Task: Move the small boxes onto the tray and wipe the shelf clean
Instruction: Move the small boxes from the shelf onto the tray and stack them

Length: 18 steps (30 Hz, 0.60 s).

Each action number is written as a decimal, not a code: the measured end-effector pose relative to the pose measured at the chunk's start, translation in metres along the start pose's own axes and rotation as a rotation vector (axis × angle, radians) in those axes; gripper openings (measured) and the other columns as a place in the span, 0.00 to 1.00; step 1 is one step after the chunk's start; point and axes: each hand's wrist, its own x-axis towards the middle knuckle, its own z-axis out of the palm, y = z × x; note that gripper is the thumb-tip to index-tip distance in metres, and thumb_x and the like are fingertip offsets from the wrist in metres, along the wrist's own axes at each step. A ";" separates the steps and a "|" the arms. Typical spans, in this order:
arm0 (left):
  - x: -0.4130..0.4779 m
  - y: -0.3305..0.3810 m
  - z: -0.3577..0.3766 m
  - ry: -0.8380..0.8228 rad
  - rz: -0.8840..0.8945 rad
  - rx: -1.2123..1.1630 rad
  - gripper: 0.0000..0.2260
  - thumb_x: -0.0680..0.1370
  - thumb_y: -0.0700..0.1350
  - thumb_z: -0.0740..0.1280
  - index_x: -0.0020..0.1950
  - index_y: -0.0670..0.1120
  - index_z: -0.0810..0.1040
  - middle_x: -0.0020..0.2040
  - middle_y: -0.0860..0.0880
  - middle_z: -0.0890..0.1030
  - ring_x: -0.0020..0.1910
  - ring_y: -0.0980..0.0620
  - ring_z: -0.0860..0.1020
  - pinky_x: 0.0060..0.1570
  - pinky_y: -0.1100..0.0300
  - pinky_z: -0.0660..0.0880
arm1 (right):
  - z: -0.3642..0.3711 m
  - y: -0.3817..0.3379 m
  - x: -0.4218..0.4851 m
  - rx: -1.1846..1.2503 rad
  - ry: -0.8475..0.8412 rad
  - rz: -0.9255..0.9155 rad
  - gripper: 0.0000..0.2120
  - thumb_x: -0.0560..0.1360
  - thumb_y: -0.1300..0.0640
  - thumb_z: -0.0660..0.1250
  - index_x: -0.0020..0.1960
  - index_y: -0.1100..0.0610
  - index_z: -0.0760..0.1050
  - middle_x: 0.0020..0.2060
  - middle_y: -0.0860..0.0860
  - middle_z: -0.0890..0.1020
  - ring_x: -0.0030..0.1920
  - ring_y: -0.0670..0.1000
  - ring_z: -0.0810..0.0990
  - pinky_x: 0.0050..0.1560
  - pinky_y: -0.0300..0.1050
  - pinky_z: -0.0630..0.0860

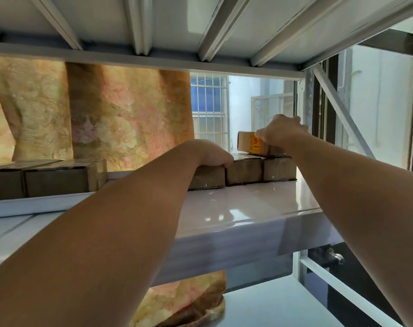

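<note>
While both arms reach over the glossy white shelf (248, 208), each hand has hold of a small box.
The left hand (210, 156) curls its fingers over a brown box (207, 178) in the back row. The right hand (281, 133) grips a yellow-labelled box (248, 142) atop the row's right end. More boxes (54, 178) stand far left.

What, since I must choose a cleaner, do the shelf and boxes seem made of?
Shelf: probably painted metal, glossy white; it mirrors the window light. Boxes: brown cardboard, seemingly wrapped in clear film, judging by shiny wrinkles on their faces.
</note>
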 end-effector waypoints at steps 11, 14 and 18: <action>0.004 -0.006 0.006 0.154 -0.034 -0.029 0.18 0.78 0.49 0.58 0.66 0.43 0.71 0.61 0.44 0.73 0.60 0.46 0.73 0.49 0.60 0.67 | -0.001 -0.004 0.005 -0.055 -0.119 0.082 0.39 0.64 0.35 0.68 0.69 0.52 0.64 0.65 0.58 0.72 0.65 0.61 0.67 0.63 0.56 0.65; 0.007 -0.010 0.011 0.217 -0.048 0.058 0.24 0.78 0.54 0.58 0.70 0.43 0.68 0.69 0.44 0.71 0.65 0.45 0.71 0.50 0.59 0.66 | 0.000 -0.002 0.001 -0.005 -0.104 0.070 0.37 0.67 0.38 0.68 0.69 0.55 0.64 0.64 0.59 0.69 0.64 0.59 0.68 0.60 0.51 0.67; 0.006 -0.017 0.008 0.329 -0.106 -0.076 0.28 0.73 0.59 0.63 0.68 0.45 0.68 0.62 0.44 0.72 0.56 0.45 0.73 0.46 0.57 0.68 | 0.004 0.002 -0.010 0.041 -0.041 0.015 0.32 0.70 0.41 0.67 0.68 0.55 0.66 0.65 0.59 0.66 0.64 0.59 0.67 0.54 0.49 0.66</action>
